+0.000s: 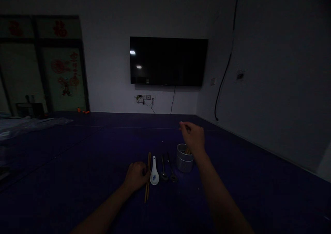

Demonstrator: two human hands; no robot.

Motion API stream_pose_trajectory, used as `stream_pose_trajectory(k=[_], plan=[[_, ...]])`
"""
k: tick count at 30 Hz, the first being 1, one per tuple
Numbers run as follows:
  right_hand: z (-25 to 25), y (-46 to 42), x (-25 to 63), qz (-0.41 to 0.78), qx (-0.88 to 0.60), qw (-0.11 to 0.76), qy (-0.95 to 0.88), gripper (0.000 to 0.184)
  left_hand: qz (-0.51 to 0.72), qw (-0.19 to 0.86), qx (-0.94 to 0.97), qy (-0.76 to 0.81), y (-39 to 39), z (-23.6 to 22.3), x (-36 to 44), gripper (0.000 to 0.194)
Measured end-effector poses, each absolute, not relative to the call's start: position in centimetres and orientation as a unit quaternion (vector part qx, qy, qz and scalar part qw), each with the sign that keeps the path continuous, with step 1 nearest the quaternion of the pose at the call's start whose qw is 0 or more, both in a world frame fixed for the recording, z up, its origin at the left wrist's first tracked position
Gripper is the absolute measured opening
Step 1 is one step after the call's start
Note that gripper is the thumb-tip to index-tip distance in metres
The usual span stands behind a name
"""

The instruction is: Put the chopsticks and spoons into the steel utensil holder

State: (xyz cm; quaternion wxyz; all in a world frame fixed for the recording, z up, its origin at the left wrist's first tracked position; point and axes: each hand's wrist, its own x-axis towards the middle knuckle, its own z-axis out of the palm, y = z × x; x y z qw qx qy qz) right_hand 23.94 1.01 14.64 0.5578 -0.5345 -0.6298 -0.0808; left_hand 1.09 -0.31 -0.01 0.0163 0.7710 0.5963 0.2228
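Observation:
A pair of wooden chopsticks [148, 187] lies lengthwise on the dark blue surface. My left hand [136, 176] rests at their left side, fingers curled, with the thumb tip against them. To their right lie a white soup spoon [154, 177] with a blue mark in its bowl and two metal spoons [163, 175], side by side. Farther right stands a grey metal cylindrical holder [184, 161] with some wooden sticks [187, 151] in it. Above it my right hand [193, 137] is raised with thumb and fingers pinched together; anything between the fingertips is too dim to make out.
The room is dark. A wall-mounted television [169, 61] hangs ahead above sockets [148, 97] with cables. A white wall [271, 89] with a hanging black cable [224, 75] borders the right. Clear plastic sheeting [36, 125] lies at the left, near glass doors [62, 75].

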Motion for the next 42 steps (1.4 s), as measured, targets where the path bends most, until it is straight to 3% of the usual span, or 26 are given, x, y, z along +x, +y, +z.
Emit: stream_pose_trajectory(k=[9,17,23,42], plan=[[14.0,0.6,21.7,-0.091,-0.537,0.499,-0.674,0.036,0.203,-0.008,0.764,0.613,-0.5,0.2,1.2,0.020],[10.2,1.0,17.3,-0.062,-0.504,0.190,-0.840,0.026,0.182,-0.005,0.771,0.610,-0.7,0.4,1.3,0.029],[8.5,1.2,16.5,-0.050,-0.508,0.064,-0.858,0.025,0.159,0.003,0.763,0.626,-0.9,0.9,1.3,0.024],[7.1,1.9,17.0,0.045,-0.496,-0.005,-0.867,0.023,0.128,-0.046,0.760,0.635,-1.3,1.3,1.3,0.027]])
